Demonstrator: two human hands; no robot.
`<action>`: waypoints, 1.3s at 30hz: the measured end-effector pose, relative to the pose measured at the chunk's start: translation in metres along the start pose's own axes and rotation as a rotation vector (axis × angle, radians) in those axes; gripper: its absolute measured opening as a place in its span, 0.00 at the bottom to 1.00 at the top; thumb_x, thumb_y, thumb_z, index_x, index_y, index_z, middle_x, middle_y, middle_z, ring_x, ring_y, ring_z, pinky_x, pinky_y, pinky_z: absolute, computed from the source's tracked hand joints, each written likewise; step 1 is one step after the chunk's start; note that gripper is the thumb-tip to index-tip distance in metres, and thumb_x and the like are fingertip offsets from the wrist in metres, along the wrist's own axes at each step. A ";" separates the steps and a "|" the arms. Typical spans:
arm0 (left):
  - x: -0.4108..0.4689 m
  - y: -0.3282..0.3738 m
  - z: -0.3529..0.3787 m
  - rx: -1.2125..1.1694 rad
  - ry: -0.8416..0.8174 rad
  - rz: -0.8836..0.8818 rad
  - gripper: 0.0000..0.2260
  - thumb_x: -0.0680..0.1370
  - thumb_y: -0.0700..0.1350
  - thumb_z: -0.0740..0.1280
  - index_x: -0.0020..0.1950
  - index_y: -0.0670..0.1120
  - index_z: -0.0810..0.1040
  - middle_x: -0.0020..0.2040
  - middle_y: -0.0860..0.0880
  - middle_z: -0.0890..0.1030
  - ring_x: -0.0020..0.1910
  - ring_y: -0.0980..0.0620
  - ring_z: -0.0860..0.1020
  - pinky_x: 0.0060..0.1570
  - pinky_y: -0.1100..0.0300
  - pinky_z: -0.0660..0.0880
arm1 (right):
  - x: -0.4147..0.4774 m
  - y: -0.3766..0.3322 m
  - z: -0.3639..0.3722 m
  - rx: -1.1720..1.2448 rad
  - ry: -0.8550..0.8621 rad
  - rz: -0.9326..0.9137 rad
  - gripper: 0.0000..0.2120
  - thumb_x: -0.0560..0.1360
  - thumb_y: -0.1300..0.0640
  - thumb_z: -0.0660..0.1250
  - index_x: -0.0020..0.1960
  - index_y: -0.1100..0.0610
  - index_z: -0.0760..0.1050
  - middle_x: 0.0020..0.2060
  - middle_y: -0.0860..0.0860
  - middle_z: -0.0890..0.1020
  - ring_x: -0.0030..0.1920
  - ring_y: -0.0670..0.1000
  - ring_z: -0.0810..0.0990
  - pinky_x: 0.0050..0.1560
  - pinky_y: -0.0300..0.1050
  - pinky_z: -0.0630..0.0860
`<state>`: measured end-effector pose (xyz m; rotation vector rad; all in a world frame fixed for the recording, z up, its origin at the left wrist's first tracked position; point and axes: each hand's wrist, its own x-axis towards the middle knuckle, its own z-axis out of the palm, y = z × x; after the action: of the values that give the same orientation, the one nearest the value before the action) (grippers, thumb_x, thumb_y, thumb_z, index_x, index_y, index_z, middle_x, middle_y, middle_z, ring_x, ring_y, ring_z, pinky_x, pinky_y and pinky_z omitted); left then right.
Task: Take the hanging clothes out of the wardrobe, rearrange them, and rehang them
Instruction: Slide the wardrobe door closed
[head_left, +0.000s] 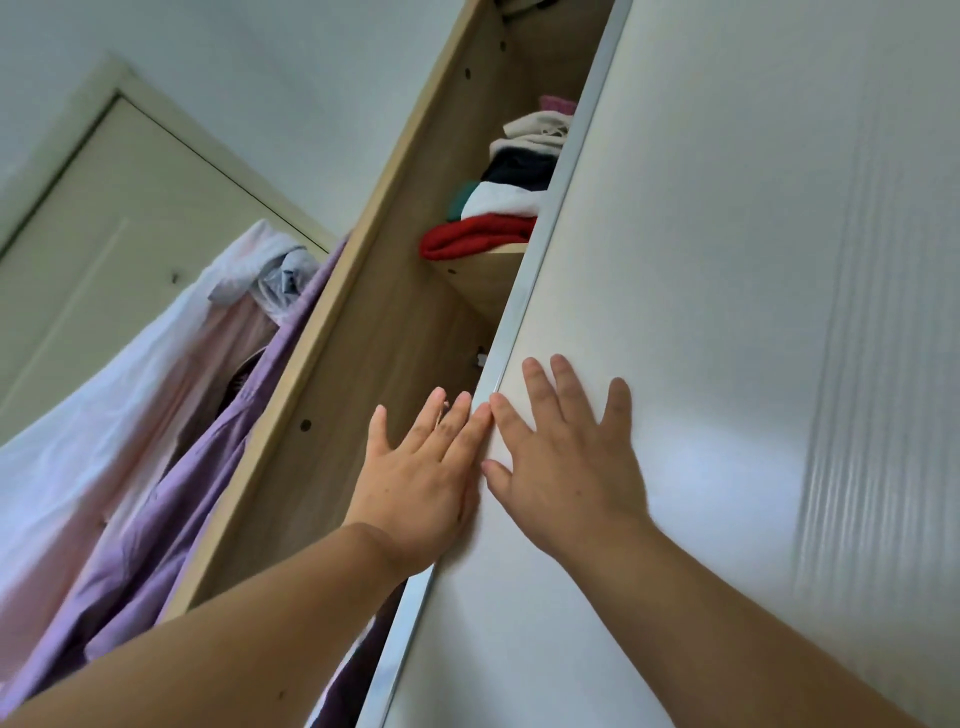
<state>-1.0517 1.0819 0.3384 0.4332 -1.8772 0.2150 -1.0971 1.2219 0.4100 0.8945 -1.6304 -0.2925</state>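
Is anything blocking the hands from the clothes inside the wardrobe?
Yes. The white sliding door covers most of the wardrobe. The left hand and right hand lie flat at its metal edge; only a narrow gap is open, showing folded clothes on a shelf.

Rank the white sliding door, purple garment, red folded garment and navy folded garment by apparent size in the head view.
1. white sliding door
2. purple garment
3. red folded garment
4. navy folded garment
The door edge hides part of both folded garments, so their order is unsure.
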 end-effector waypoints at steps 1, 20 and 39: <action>0.001 -0.006 0.003 0.010 -0.003 -0.008 0.23 0.76 0.58 0.31 0.69 0.59 0.27 0.78 0.56 0.46 0.73 0.54 0.35 0.66 0.44 0.30 | 0.005 -0.005 0.001 0.004 0.000 -0.006 0.31 0.78 0.36 0.45 0.77 0.46 0.46 0.77 0.56 0.43 0.76 0.59 0.38 0.67 0.68 0.41; 0.014 -0.092 0.035 0.019 0.005 -0.058 0.23 0.80 0.58 0.40 0.76 0.59 0.47 0.77 0.48 0.60 0.77 0.43 0.51 0.69 0.35 0.53 | 0.074 -0.071 0.024 0.035 -0.029 0.001 0.32 0.78 0.37 0.47 0.77 0.49 0.45 0.77 0.56 0.44 0.75 0.58 0.38 0.66 0.69 0.40; 0.013 -0.090 0.039 -0.155 0.097 0.034 0.24 0.78 0.51 0.52 0.74 0.49 0.65 0.71 0.49 0.70 0.73 0.46 0.63 0.65 0.33 0.54 | 0.082 -0.081 0.027 0.043 0.007 0.009 0.31 0.78 0.40 0.47 0.77 0.51 0.46 0.77 0.52 0.50 0.77 0.53 0.44 0.67 0.68 0.43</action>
<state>-1.0541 0.9836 0.3314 0.2800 -1.7920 0.1097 -1.0915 1.1036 0.4113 0.9199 -1.6386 -0.2486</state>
